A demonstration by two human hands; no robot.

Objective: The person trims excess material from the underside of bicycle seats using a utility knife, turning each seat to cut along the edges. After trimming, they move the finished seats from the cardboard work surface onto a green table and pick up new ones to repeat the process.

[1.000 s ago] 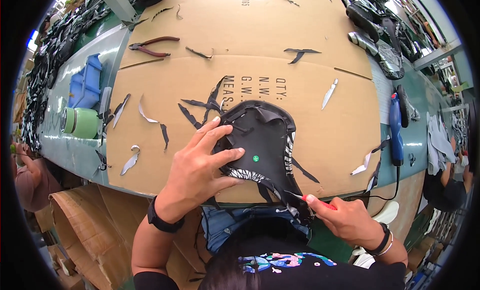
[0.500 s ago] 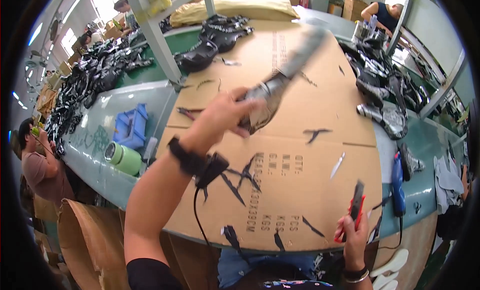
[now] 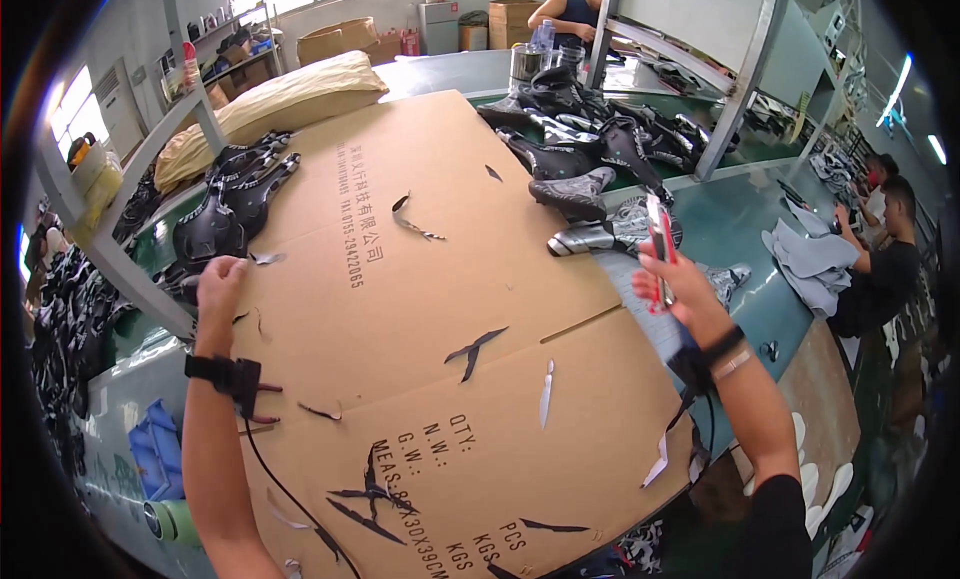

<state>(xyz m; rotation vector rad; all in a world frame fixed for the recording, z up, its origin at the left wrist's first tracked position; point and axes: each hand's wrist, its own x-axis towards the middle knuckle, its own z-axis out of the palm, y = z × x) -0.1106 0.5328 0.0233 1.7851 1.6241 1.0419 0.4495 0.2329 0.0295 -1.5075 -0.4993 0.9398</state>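
My left hand (image 3: 222, 282) reaches to the left side of the cardboard sheet (image 3: 450, 279), beside a small stack of black, curved, moulded-looking pieces (image 3: 212, 224). Its fingers are curled closed at the near end of the stack, and whatever is between them is hidden. My right hand (image 3: 685, 287) is raised over the right edge of the cardboard, closed round a red utility knife (image 3: 660, 249) that points upward. Close behind the knife lies a silver-and-black piece (image 3: 630, 226), part of a larger heap of black and silver pieces (image 3: 590, 139).
Dark offcuts (image 3: 372, 499) and a white sliver (image 3: 546, 394) lie scattered on the cardboard. A blue bin (image 3: 155, 444) and a green cup (image 3: 170, 521) stand at the left. Metal posts (image 3: 130, 269) rise beside the table. Co-workers (image 3: 890, 249) sit farther off.
The view has turned rightward. The grey-black piece in my left hand has left it, and that hand is now at the left stack. My right hand has carried the knife up toward the right heap.
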